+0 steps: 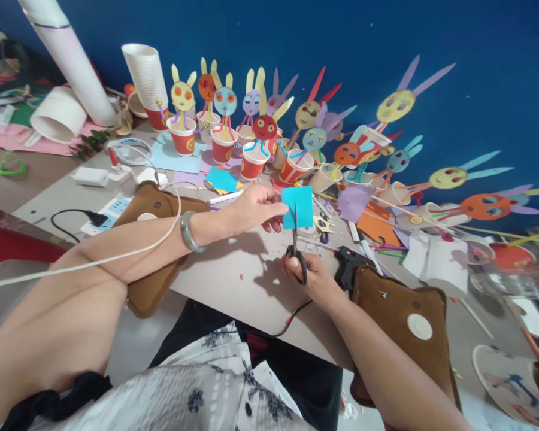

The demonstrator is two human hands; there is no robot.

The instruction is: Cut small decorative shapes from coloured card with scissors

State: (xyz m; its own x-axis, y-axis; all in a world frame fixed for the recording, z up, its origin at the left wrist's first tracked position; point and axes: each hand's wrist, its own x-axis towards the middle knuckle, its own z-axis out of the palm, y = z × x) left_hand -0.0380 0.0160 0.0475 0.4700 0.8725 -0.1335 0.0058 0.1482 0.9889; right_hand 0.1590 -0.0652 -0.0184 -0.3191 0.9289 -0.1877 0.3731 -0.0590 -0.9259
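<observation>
Between the fingers of my left hand [263, 206] is the left edge of a small square of bright blue paper [304, 209], held up above the table. My right hand [317, 275] grips a pair of scissors [300, 263] by its dark handles. The scissor blades point upward and lie across the blue paper, left of its middle. Whether the blades have cut into the sheet, I cannot tell. Below both hands, tiny paper scraps lie on the grey table [233, 281].
Paper cups with rabbit-faced paper figures [265, 129] line the blue wall. A black glue gun [347, 266] lies by my right wrist, near a brown cushion [399, 323]. Another brown cushion [150, 293] is under my left arm. A white cable [103, 263] crosses that arm. A power strip [112, 212] sits left.
</observation>
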